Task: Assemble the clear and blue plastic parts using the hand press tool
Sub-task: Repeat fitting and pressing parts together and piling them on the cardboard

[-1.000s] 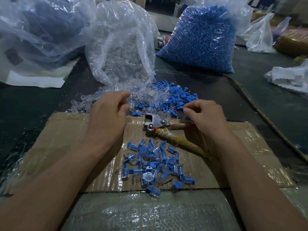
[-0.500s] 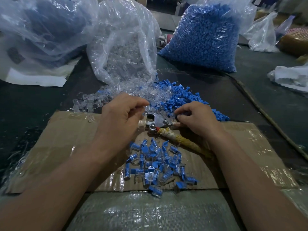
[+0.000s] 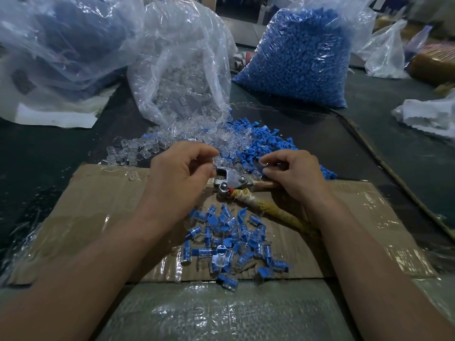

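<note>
Pinching 1 clear part (image 3: 219,159) in left hand (image 3: 181,178), with right hand (image 3: 296,177) curled, hold unclear. Seat squarely in hand press tool (image 3: 234,180) before squeezing.

Shiny metal press tool (image 3: 232,179) lies on glossy taped cardboard (image 3: 98,207).

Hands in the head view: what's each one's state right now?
Left hand: fingers curled, pinching a clear part.
Right hand: fingers curled, pinching a small part, mostly hidden.
</note>
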Action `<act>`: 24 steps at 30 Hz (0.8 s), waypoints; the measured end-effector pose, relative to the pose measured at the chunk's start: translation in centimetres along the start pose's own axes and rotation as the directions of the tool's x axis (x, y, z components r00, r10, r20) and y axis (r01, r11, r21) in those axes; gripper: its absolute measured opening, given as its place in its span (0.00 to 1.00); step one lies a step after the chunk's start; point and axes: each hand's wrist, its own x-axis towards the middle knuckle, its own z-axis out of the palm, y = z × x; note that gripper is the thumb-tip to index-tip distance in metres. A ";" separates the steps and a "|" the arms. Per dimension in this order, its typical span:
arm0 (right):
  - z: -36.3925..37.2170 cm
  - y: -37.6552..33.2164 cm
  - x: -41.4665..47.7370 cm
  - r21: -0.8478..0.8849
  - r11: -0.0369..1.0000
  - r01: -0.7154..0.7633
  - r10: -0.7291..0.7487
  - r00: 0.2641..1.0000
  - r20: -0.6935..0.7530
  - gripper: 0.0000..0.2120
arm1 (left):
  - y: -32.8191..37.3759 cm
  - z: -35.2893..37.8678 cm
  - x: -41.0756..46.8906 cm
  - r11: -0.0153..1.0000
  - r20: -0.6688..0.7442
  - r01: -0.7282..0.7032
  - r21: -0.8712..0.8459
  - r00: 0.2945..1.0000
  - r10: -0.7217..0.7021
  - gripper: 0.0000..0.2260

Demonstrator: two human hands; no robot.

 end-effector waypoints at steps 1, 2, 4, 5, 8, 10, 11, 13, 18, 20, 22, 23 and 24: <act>0.0 0.0 0.0 0.012 1.000 -0.001 0.001 1.000 -0.005 0.14 | 0.0 0.0 0.0 1.000 -0.002 0.017 -0.013 1.000 -0.017 0.11; 0.0 0.0 0.0 0.014 1.000 0.000 0.000 1.000 -0.006 0.17 | 0.0 0.0 0.0 0.999 -0.003 0.034 -0.030 0.999 -0.034 0.11; 0.0 -0.1 0.0 0.005 1.000 -0.003 0.003 1.000 -0.002 0.23 | 0.2 0.0 -0.1 0.996 -0.008 0.057 -0.063 0.998 -0.058 0.12; -0.1 -0.1 -0.1 0.017 1.000 -0.010 0.010 1.000 0.004 0.24 | 0.4 -0.1 -0.1 0.995 -0.010 0.062 -0.072 0.998 -0.063 0.13; -0.2 -0.2 -0.2 0.047 0.999 -0.025 0.024 0.999 0.029 0.15 | 0.5 -0.2 -0.1 0.993 0.007 0.085 -0.081 0.996 -0.085 0.12; -0.3 -0.4 -0.3 0.009 1.000 -0.009 0.009 0.999 0.051 0.06 | 0.4 -0.2 -0.1 0.992 0.015 0.094 -0.083 0.996 -0.093 0.10; -0.4 -0.4 -0.3 0.002 1.000 0.003 -0.003 0.998 0.059 0.05 | 0.4 -0.2 -0.1 0.993 0.015 0.091 -0.071 0.996 -0.090 0.09; -0.5 -0.5 -0.5 0.041 0.999 0.019 -0.021 0.998 0.059 0.08 | 0.4 -0.2 0.0 0.996 0.014 0.075 -0.043 0.997 -0.075 0.08; -0.7 -0.8 -1.0 0.212 0.973 0.092 -0.091 0.996 -0.014 0.10 | 0.4 -0.2 0.0 0.989 0.023 0.108 -0.102 0.994 -0.106 0.06; -0.9 -1.1 -1.2 0.274 0.955 0.113 -0.106 0.993 -0.042 0.10 | 0.4 -0.2 0.0 0.985 0.031 0.123 -0.123 0.992 -0.120 0.07; -1.0 -1.3 -1.4 0.314 0.942 0.119 -0.114 0.993 -0.034 0.11 | 0.5 -0.2 0.1 0.974 0.042 0.149 -0.168 0.989 -0.144 0.08; -0.9 -1.4 -1.5 0.332 0.936 0.116 -0.115 0.993 -0.023 0.10 | 0.5 -0.2 0.1 0.968 0.046 0.161 -0.194 0.987 -0.156 0.08; -0.9 -1.6 -1.7 0.352 0.929 0.113 -0.117 0.993 -0.012 0.10 | 0.5 -0.2 0.1 0.963 0.046 0.169 -0.211 0.986 -0.163 0.08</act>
